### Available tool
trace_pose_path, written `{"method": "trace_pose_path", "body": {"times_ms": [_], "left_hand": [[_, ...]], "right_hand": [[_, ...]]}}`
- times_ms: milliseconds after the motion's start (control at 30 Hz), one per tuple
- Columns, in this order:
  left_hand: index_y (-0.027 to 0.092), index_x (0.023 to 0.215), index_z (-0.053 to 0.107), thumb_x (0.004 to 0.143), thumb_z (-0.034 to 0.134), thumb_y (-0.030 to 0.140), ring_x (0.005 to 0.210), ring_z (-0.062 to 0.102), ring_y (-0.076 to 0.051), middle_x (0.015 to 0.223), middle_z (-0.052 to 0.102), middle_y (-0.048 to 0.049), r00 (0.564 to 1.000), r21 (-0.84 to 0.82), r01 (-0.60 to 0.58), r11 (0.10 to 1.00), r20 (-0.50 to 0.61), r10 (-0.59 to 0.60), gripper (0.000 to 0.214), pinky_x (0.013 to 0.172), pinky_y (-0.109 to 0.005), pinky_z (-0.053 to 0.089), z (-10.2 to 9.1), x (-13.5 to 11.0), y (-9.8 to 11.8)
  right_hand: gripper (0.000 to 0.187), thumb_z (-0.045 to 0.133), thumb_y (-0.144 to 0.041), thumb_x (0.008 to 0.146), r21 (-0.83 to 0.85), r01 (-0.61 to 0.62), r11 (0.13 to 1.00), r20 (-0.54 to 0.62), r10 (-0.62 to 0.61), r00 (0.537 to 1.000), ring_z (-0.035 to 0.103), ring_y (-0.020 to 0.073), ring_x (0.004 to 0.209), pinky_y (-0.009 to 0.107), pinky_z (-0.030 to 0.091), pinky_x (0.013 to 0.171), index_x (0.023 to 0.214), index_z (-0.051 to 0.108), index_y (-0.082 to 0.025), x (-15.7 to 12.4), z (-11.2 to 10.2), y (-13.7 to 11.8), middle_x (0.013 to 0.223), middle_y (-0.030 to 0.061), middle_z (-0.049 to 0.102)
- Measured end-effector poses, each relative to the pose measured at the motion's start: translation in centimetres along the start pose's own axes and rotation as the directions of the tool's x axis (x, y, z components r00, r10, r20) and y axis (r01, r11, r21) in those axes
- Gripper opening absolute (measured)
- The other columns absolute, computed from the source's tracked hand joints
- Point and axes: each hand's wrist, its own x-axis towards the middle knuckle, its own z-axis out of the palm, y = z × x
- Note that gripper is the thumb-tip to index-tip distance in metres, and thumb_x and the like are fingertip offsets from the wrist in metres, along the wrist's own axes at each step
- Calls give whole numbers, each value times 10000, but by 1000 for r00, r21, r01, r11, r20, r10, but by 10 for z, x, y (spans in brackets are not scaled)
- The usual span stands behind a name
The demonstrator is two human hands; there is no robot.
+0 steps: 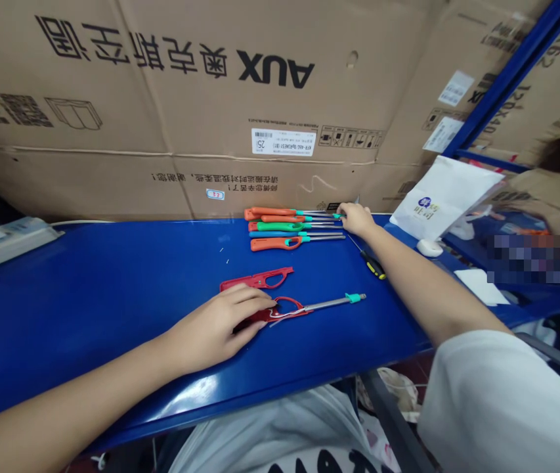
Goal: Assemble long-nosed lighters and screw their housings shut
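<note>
My left hand (220,325) is closed around the handle of an opened red long-nosed lighter (287,307). White wires show in its shell, and a teal collar (355,298) sits near the end of its metal tube. Just above lies the loose red handle half (260,278). At the back of the table, my right hand (357,219) has its fingers curled by the tube ends of a row of lighters. A small teal piece (337,216) shows at its fingertips; what they grip is partly hidden. The row includes a green lighter (274,226), a blue one and several orange ones (272,244).
A black-and-yellow screwdriver (374,266) lies below my right wrist. A white paper bag (440,197) stands to the right, near a white card (481,287). Large cardboard (186,125) walls the back of the blue table (87,282). A power strip (8,246) is at left.
</note>
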Motion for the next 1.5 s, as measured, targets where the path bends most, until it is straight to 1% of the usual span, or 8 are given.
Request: {"method": "trace_pose_path", "body": {"times_ms": [333, 500, 600, 700, 1100, 1167, 1300, 1500], "left_hand": [[229, 1290, 611, 997, 527, 233, 1217, 589, -219, 1267, 675, -61, 999, -5, 44, 999, -10, -44, 305, 1043, -365, 498, 4, -1, -3], [215, 1254, 636, 987, 537, 236, 1207, 594, -230, 1245, 685, -72, 998, -1, 67, 998, -21, -67, 285, 1034, -381, 505, 5, 1, -5], [210, 1237, 643, 983, 541, 224, 1195, 598, -227, 1225, 694, -69, 998, 0, 61, 998, -28, -61, 274, 1028, -381, 508, 3, 2, -4], [209, 1240, 638, 985, 539, 212, 1186, 600, -221, 1210, 700, -61, 998, 7, 47, 999, -29, -47, 274, 1024, -375, 509, 2, 1, -3], [208, 1246, 640, 986, 535, 211, 1162, 612, -227, 1194, 705, -73, 1000, 28, 17, 999, -25, -17, 280, 1000, -375, 526, 1, 2, -3], [212, 1255, 638, 987, 537, 216, 1171, 610, -227, 1203, 704, -71, 999, 30, 19, 999, -27, -18, 286, 1010, -376, 522, 1, 1, -4], [228, 1270, 632, 993, 532, 223, 1192, 600, -224, 1226, 698, -61, 999, 35, 25, 999, -24, -25, 294, 1026, -372, 513, 1, -1, -5], [227, 1268, 639, 998, 527, 245, 1195, 599, -226, 1235, 696, -65, 999, 34, 35, 999, -13, -34, 293, 1035, -371, 509, 1, -1, -4]], "right_hand": [[255, 438, -105, 892, 370, 79, 926, -265, 24, 964, 609, 213, 960, 358, 481, 881, 1116, 551, -155, -20, -29, -38, 1096, 135, 651], [161, 664, -172, 817, 600, 130, 789, 21, -178, 984, 628, 138, 671, 240, 514, 598, 978, 656, -174, -67, -32, -91, 807, 35, 700], [175, 676, -136, 801, 696, -19, 717, 320, -286, 903, 615, 128, 594, 216, 480, 496, 971, 702, -171, -95, -29, -106, 733, 26, 714], [141, 619, -88, 821, 677, -97, 730, 415, -269, 869, 578, 107, 547, 208, 449, 481, 905, 717, -144, -104, -23, -106, 724, 39, 721], [125, 548, -138, 898, 547, 140, 826, 156, -265, 952, 561, 146, 687, 257, 417, 663, 957, 655, -163, -109, -17, -98, 821, 34, 660], [100, 620, -236, 905, 551, 250, 796, 139, -383, 913, 556, 149, 777, 257, 423, 721, 981, 655, -181, -111, -28, -95, 931, 37, 659], [315, 774, -413, 809, 551, 460, 696, 226, -655, 721, 516, 137, 746, 250, 427, 678, 985, 652, -182, -116, -43, -90, 968, 32, 625], [188, 570, -325, 967, 503, 487, 714, 205, -645, 736, 592, 167, 817, 284, 449, 760, 991, 670, -167, -118, -40, -94, 979, 65, 671]]}}
